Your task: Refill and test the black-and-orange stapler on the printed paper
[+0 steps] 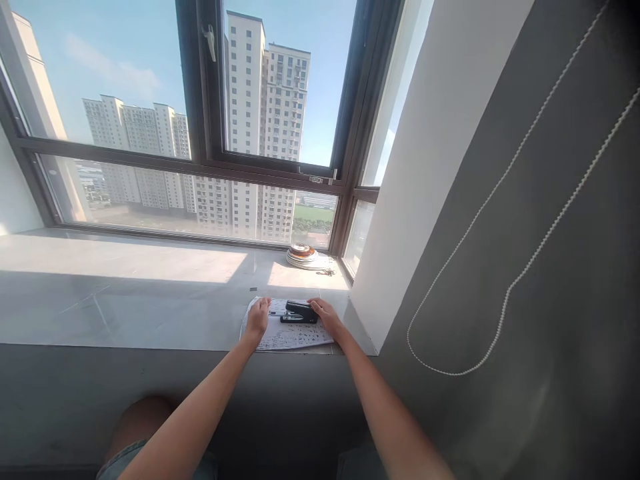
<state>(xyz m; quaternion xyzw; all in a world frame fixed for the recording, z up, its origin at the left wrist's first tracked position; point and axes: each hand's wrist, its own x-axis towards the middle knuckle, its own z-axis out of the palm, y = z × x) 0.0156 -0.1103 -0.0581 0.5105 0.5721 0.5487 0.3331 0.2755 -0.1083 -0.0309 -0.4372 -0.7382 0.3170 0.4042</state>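
Note:
A black stapler (300, 313) lies on a stack of handwritten papers (285, 340) on the windowsill. A narrow metal part (275, 313) sticks out of the stapler's left end, toward my left hand (258, 317). That hand is closed at the left side of the papers, its fingertips curled near the metal part; what is in them is hidden. My right hand (325, 316) grips the right end of the stapler, fingers at its top and thumb out of clear sight. A small dark strip (253, 289), perhaps staples, rests on the sill behind the papers.
Rolls of tape or similar rings (303, 257) are stacked by the window corner, with small items beside them. The windowsill (150, 313) extends left. A wall (425, 153) bounds the right side, where a bead chain (463, 233) hangs. Window frames stand behind.

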